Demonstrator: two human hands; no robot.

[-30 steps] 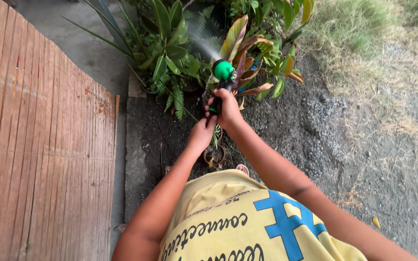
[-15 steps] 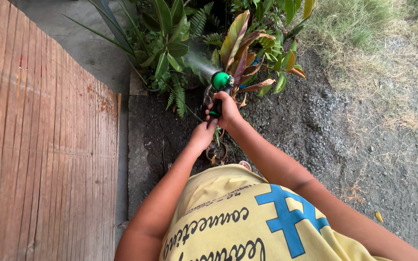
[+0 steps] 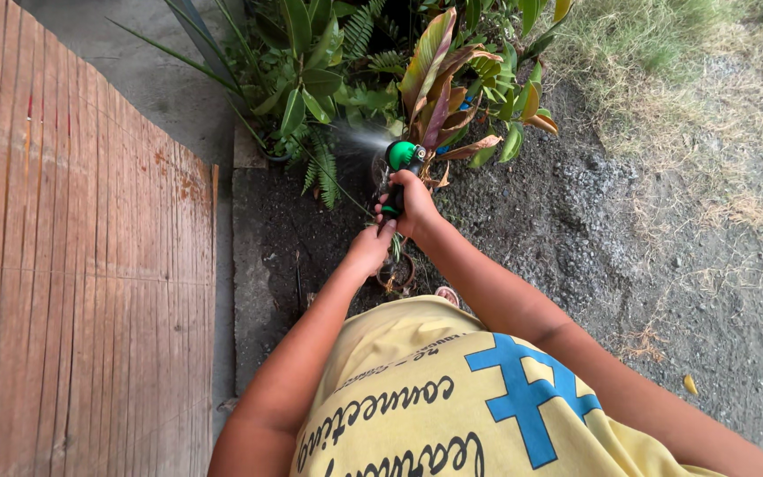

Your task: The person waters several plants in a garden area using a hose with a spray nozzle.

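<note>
Right hand (image 3: 412,205) grips a spraying green hose nozzle (image 3: 402,156); left hand (image 3: 370,248), apparently closed below it; a hard jet could batter the potted plants (image 3: 311,79).

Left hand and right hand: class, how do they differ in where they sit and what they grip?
The right hand sits higher, wrapped round the spray nozzle's black handle; the left hand sits lower, closed just beneath it. What the left hand grips is hidden; the right hand's grip shows plainly. Both are closed fists, touching.
</note>
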